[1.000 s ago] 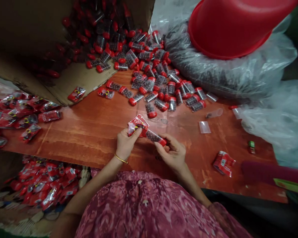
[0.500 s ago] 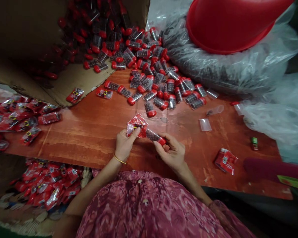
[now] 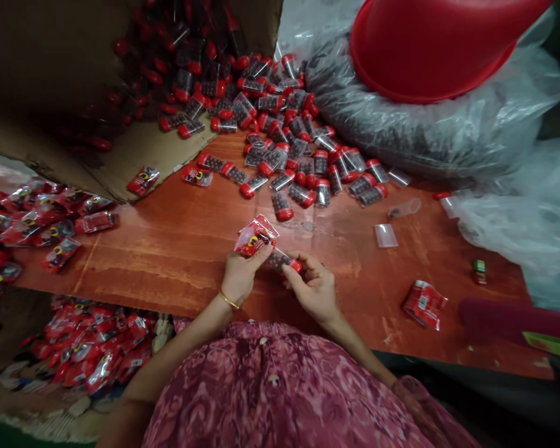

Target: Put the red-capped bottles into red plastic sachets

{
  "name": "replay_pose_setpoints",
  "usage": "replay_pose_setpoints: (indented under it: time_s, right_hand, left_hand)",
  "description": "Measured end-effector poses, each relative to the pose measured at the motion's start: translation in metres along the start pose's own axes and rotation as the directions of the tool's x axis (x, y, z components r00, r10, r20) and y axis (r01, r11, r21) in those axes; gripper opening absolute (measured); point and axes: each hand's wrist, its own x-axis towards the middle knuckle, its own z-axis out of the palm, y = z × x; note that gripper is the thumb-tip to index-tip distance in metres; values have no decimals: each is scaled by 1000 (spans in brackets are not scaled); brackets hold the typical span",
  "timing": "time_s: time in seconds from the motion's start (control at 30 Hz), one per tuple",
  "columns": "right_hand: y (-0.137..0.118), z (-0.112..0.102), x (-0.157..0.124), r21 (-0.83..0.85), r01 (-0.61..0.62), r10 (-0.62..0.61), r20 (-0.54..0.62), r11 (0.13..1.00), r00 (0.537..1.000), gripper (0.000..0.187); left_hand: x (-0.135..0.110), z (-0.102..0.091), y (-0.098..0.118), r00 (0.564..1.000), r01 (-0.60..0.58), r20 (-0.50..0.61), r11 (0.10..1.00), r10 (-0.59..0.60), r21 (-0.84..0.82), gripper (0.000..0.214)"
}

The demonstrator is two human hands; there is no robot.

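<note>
My left hand (image 3: 239, 274) pinches a small red printed pouch (image 3: 254, 236) by its mouth, just above the reddish wooden table (image 3: 168, 249). My right hand (image 3: 310, 286) grips a clear tube with a red cap (image 3: 284, 261), full of dark pellets. The tube's far end sits inside the pouch opening. Both hands are close together near the table's front edge, a gold bangle on my left wrist.
Several more red-capped tubes (image 3: 298, 162) lie heaped beyond, spilling from a cardboard box (image 3: 74, 93). Filled red pouches (image 3: 42, 218) pile at left and below the table. A red basin (image 3: 429, 43) rests on a plastic bag. A stack of pouches (image 3: 424, 303) lies right.
The tube has slid further into the pouch, and my right hand has moved left toward my left hand. The pouch has turned slightly in my left fingers.
</note>
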Motion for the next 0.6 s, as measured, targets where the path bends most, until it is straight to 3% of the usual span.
replay_pose_setpoints:
  time_s: [0.13,0.3,0.4,0.5,0.6]
  right_hand:
    - [-2,9,3,50,-9,9,1,999,1000,16]
    - [-7,17,12,198,-50,55,-21,979,998,22]
    - [-7,17,15,308,-93,67,94,947,993,30]
    - [-2,15,18,301,-76,37,135,951,990,28]
    - [3,13,22,209,26,-40,59,977,997,22]
  left_hand:
    - [-3,9,1,993,102,70,989,-95,-111,37]
    - [-7,13,1,987,73,153,991,-55,-115,36]
    - [-6,12,9,989,71,136,986,-50,-151,35]
    - [-5,10,17,984,134,145,972,-107,-194,38]
    - [-5,6,18,965,208,199,963,-173,-172,38]
